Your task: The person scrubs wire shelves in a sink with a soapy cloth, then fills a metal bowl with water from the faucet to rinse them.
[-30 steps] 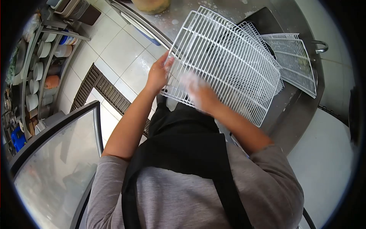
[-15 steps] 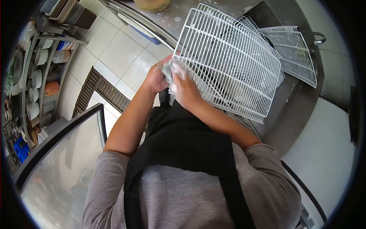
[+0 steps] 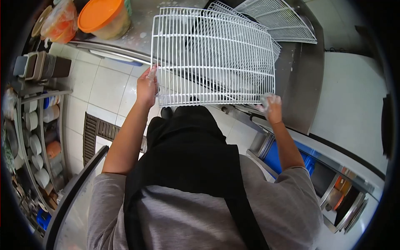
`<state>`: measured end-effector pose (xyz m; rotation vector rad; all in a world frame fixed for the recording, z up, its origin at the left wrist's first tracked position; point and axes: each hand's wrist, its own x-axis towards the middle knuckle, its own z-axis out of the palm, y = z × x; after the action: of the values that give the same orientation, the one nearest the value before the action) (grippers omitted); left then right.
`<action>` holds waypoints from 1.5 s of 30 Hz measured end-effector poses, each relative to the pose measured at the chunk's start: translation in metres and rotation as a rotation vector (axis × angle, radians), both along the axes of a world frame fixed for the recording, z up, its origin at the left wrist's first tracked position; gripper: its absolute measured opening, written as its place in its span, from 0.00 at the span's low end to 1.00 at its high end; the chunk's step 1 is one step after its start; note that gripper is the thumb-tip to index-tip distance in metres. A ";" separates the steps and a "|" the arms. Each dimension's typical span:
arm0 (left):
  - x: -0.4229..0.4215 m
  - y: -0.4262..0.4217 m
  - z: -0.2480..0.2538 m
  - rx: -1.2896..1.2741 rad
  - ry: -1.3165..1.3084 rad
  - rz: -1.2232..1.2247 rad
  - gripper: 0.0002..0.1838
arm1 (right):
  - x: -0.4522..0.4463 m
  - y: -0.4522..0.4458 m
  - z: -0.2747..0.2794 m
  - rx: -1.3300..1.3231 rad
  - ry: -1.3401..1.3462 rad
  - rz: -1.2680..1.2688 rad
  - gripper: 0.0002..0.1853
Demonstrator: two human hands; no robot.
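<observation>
A white wire shelf rack [image 3: 212,58] lies tilted across the steel sink counter, its near edge jutting out in front of my apron. My left hand [image 3: 147,87] is closed around the rack's left edge, with suds on the thumb. At the near right corner, my right hand [image 3: 273,109] presses a foamy scrubbing pad [image 3: 264,101] against the rack. Foam and fingers partly hide the pad. Behind and under this rack are other white wire racks [image 3: 283,18] in the sink area.
A tub with an orange lid [image 3: 100,16] and a bagged container [image 3: 61,21] stand on the steel counter [image 3: 146,25] at the back left. Shelves of dishes [image 3: 35,143] are at the left. A glass door [image 3: 83,208] stands open beside my left arm. A floor drain grate [image 3: 102,127] lies below.
My hands have come apart: the left now holds the rack's left edge, and the right has carried the pad to the near right corner. The view has turned, and the rack appears more level.
</observation>
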<state>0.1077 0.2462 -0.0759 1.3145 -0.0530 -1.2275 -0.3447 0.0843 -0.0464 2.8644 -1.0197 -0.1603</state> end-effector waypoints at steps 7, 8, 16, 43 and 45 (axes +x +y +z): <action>0.000 -0.004 -0.036 -0.061 -0.247 0.003 0.19 | 0.189 0.093 -0.002 0.279 -0.330 -0.096 0.12; -0.003 -0.005 -0.036 -0.063 -0.247 -0.008 0.19 | 0.177 0.078 -0.008 0.271 -0.366 -0.148 0.11; -0.028 -0.006 -0.004 0.009 -0.724 -0.105 0.27 | 0.172 0.065 -0.002 0.283 -0.302 -0.262 0.14; -0.035 0.000 0.009 0.443 -1.109 -0.123 0.34 | 0.152 -0.246 -0.030 -0.247 -0.530 -0.842 0.14; -0.035 -0.003 0.026 0.507 -1.001 -0.235 0.36 | 0.184 -0.242 -0.070 -0.269 -0.674 -0.559 0.14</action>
<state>0.0730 0.2433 -0.0498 2.3195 -0.6565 -0.6662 -0.1611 -0.1580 -0.1161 2.3354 -1.7621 0.8844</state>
